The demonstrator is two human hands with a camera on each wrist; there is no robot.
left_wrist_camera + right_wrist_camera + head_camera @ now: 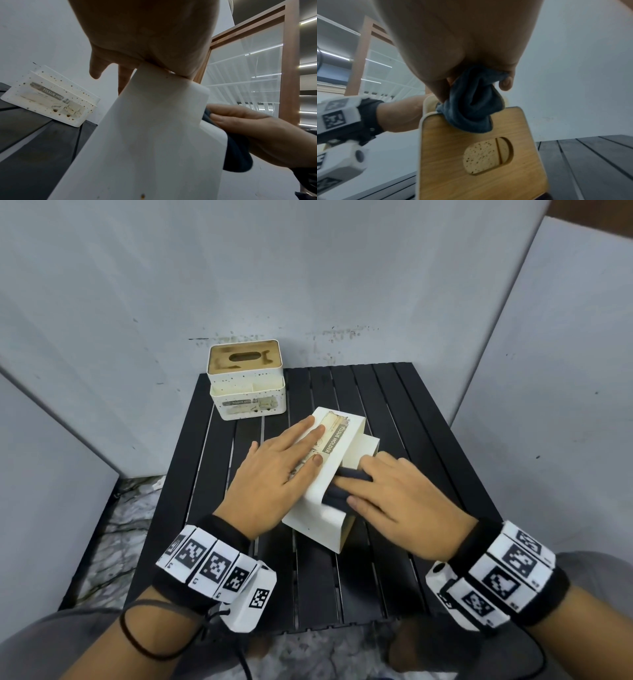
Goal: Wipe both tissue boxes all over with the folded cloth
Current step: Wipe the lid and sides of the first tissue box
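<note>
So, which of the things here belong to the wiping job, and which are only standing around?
Belong to the job:
- near tissue box, lying on its side under the flat left hand
- dark folded cloth, pressed on it by the right hand
- far tissue box, upright

Only around:
- black slatted table
- grey wall panels

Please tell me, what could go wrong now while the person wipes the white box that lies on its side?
1. The white tissue box with the wooden lid lies tipped on the black slatted table, steadied only by the flat left hand; a hard wipe might slide it.
2. The right hand bunches the dark folded cloth, so it may unfold.
3. The speckled white tissue box sits at the table's far corner and could be knocked off.
</note>
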